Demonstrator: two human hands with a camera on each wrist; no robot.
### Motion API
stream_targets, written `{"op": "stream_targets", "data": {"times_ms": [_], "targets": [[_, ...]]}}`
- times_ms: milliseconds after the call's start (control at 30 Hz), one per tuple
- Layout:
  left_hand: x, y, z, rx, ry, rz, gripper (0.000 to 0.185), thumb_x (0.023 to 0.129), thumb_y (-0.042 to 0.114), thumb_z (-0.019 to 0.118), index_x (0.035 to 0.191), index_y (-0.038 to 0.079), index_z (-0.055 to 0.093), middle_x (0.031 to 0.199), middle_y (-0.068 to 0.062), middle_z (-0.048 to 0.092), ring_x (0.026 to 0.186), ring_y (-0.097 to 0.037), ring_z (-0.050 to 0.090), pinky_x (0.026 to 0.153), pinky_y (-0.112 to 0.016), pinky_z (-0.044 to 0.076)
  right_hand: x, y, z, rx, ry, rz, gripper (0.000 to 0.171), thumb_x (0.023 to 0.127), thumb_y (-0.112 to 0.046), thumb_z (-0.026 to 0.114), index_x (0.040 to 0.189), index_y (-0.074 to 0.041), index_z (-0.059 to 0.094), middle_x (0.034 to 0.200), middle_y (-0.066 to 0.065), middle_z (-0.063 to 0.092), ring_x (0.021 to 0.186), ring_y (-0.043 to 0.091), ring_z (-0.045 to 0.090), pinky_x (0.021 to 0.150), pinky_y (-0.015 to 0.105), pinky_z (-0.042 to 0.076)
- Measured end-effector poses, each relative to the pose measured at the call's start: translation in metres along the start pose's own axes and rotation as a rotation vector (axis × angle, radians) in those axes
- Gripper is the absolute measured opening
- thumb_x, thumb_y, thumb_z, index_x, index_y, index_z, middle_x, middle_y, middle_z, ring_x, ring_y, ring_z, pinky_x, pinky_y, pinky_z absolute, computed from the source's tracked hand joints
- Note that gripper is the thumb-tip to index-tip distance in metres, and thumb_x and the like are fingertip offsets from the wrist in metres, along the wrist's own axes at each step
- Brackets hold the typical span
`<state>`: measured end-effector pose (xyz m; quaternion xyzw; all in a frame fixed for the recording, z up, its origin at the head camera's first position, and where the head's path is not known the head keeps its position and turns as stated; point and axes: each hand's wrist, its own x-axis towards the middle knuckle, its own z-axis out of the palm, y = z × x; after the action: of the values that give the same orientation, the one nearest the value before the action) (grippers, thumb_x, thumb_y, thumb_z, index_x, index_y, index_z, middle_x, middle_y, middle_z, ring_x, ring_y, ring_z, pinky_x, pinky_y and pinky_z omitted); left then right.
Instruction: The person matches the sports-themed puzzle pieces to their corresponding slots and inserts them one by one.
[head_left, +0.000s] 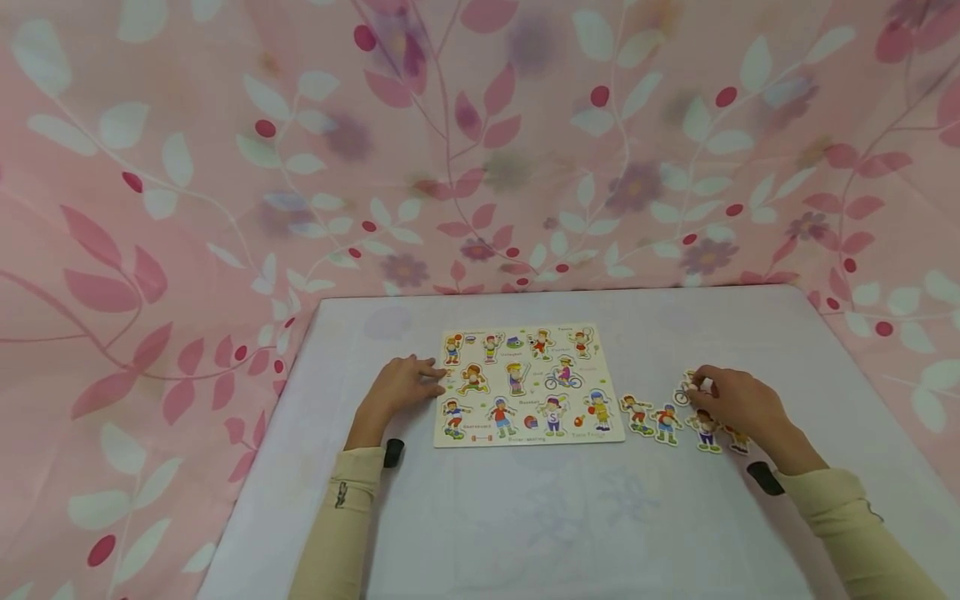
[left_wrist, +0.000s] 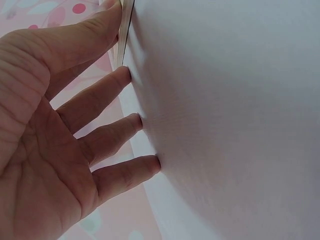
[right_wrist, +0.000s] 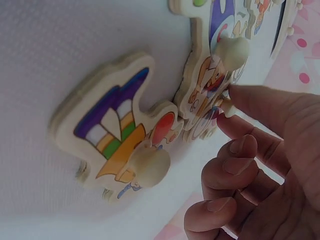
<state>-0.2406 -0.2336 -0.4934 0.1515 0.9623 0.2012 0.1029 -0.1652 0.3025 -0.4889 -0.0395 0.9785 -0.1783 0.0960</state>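
A wooden peg-puzzle board (head_left: pixel 495 433) with printed sports figures lies on the table. My left hand (head_left: pixel 401 385) is at its left edge; in the left wrist view, extended fingertips (left_wrist: pixel 150 164) rest on the tablecloth while the thumb touches the board's side. Right of the board, my right hand (head_left: pixel 738 404) pinches a small wooden knob (right_wrist: pixel 226 107) between thumb and index finger. That knob belongs to a cyclist puzzle piece (head_left: pixel 682 392), partly hidden by the hand. Below the hand lie a piece in purple trousers (head_left: pixel 707 433) and a piece (right_wrist: pixel 110 132) with purple shoes, partly covered in the head view.
A skateboarder piece (head_left: pixel 637 417) and a roller-skater piece (head_left: pixel 666 427) lie between the board and my right hand. White cloth (head_left: pixel 525 517) covers the table. A pink floral curtain (head_left: pixel 480 150) rises behind the far edge and along the sides.
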Motion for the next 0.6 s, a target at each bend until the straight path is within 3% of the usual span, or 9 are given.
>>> {"op": "stream_targets", "data": {"times_ms": [233, 600], "targets": [[-0.0021, 0.0022, -0.001, -0.012, 0.032, 0.032, 0.037, 0.086, 0.032, 0.077, 0.12, 0.018, 0.073, 0.135, -0.007, 0.059, 0.136, -0.044, 0.038, 0.112, -0.054, 0.03, -0.0019, -0.0017, -0.0004, -0.001, 0.011, -0.008, 0.027, 0.094, -0.024, 0.067, 0.11, -0.003, 0.063, 0.069, 0.0, 0.052, 0.056, 0.017, 0.046, 0.046, 0.031, 0.036], [-0.0006, -0.0002, 0.0008, -0.016, 0.031, 0.016, 0.038, 0.085, 0.032, 0.078, 0.12, 0.018, 0.073, 0.136, -0.006, 0.058, 0.137, -0.044, 0.037, 0.112, -0.054, 0.029, -0.0004, -0.0073, -0.003, -0.016, 0.028, -0.006, 0.028, 0.093, -0.026, 0.067, 0.111, -0.005, 0.063, 0.068, 0.001, 0.049, 0.057, 0.018, 0.044, 0.046, 0.031, 0.034]]}}
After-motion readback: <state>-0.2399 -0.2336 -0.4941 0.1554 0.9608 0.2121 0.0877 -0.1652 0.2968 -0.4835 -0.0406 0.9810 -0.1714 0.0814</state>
